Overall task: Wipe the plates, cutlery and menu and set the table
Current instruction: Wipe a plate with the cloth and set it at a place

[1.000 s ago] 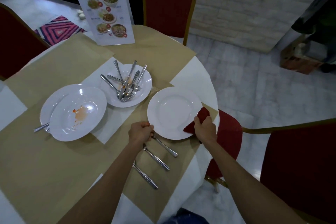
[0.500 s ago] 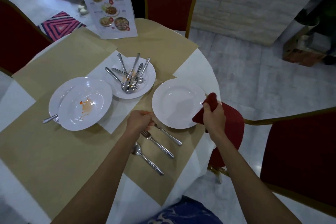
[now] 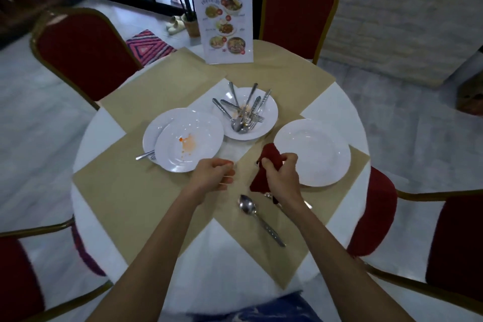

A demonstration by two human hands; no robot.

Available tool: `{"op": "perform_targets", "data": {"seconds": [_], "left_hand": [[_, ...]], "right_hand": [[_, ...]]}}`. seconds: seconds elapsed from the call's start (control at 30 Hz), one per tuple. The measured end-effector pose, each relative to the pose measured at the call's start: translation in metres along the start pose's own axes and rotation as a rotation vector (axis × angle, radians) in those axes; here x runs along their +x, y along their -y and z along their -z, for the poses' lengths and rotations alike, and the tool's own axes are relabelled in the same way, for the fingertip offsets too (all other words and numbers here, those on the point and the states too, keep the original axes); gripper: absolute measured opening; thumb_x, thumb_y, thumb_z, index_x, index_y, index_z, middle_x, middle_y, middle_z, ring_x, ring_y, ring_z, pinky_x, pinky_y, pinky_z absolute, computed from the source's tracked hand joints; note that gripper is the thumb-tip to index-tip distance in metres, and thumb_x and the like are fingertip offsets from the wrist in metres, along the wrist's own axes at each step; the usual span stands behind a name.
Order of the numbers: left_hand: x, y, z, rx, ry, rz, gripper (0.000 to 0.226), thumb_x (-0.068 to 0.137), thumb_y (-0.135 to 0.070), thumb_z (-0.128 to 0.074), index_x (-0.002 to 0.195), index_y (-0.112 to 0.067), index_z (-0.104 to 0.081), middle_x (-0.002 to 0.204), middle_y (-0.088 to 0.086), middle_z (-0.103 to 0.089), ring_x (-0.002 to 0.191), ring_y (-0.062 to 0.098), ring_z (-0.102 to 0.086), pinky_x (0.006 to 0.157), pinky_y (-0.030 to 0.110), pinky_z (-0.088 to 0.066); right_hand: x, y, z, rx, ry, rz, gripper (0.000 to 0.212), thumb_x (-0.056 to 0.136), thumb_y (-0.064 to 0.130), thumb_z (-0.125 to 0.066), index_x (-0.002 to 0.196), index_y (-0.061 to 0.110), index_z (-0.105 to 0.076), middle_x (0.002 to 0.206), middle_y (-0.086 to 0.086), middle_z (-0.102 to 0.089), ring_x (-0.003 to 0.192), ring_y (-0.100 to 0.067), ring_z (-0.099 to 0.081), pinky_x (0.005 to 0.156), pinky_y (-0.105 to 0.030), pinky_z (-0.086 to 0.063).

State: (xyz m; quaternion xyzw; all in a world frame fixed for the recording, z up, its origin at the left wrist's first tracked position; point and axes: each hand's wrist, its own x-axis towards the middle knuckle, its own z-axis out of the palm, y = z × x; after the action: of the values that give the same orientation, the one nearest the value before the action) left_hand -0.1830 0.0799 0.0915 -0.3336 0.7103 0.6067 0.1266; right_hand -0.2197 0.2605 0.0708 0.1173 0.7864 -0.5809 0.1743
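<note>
My right hand [image 3: 281, 175] grips a dark red cloth [image 3: 266, 165] just left of the clean white plate [image 3: 318, 149]. My left hand [image 3: 213, 175] hovers with fingers curled, holding nothing, at the near rim of a stained plate [image 3: 188, 144] stacked on another plate. Under that stack lies a piece of cutlery [image 3: 143, 156]. A spoon [image 3: 258, 217] lies on the tan mat near me; other cutlery is hidden under my right wrist. A bowl-like plate [image 3: 269, 112] holds several dirty forks and spoons [image 3: 243, 115]. The menu [image 3: 224, 21] stands upright at the far edge.
The round table [image 3: 104, 125] has a white cloth and tan mats. Red chairs [image 3: 298, 8] ring it: far, left [image 3: 83, 55], right [image 3: 454, 238] and near left. A plant and striped rug are beyond the table.
My right hand moved the red cloth from the clean plate's right rim to its left. My left hand shifted left toward the stained plate. The view rose and pulled back.
</note>
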Motion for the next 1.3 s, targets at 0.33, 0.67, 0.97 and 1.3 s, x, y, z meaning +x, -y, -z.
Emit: {"op": "perform_targets", "data": {"seconds": [0.33,0.67,0.97,1.3], "left_hand": [[0.018,0.011,0.116,0.109,-0.076,-0.043,0.018,0.097,-0.016,-0.06,0.109,-0.008,-0.07,0.098,0.013,-0.075,0.069,0.018,-0.065,0.053,0.021,-0.051],[0.07,0.045,0.177,0.21,-0.34,-0.002,0.018,0.089,-0.027,-0.06,0.082,-0.011,-0.068,0.079,0.012,-0.068,0.065,0.032,-0.069,0.06,0.039,-0.062],[0.098,0.053,0.176,-0.341,0.011,0.092,0.031,0.097,-0.004,-0.057,0.127,-0.005,-0.055,0.117,0.015,-0.064,0.098,0.03,-0.066,0.074,0.036,-0.059],[0.043,0.039,0.182,-0.397,-0.092,-0.15,0.033,0.098,-0.007,-0.052,0.13,-0.009,-0.044,0.119,0.005,-0.055,0.1,0.025,-0.061,0.077,0.045,-0.058]], "right_hand": [[-0.036,0.023,-0.078,0.027,0.021,0.093,0.023,0.101,0.043,-0.056,0.107,0.021,-0.061,0.1,0.007,-0.067,0.096,-0.012,-0.066,0.085,-0.036,-0.054],[-0.061,0.026,-0.12,0.103,-0.054,-0.016,0.027,0.106,0.041,-0.048,0.101,0.024,-0.068,0.099,0.0,-0.074,0.095,-0.018,-0.071,0.078,-0.035,-0.057],[-0.085,0.018,-0.131,0.134,-0.175,-0.102,0.032,0.103,0.045,-0.05,0.098,0.028,-0.077,0.096,0.002,-0.079,0.095,-0.018,-0.074,0.094,-0.046,-0.058],[-0.078,0.068,-0.106,0.089,-0.303,0.045,0.033,0.1,0.046,-0.057,0.086,0.022,-0.077,0.086,0.002,-0.075,0.089,-0.019,-0.07,0.08,-0.036,-0.055]]}}
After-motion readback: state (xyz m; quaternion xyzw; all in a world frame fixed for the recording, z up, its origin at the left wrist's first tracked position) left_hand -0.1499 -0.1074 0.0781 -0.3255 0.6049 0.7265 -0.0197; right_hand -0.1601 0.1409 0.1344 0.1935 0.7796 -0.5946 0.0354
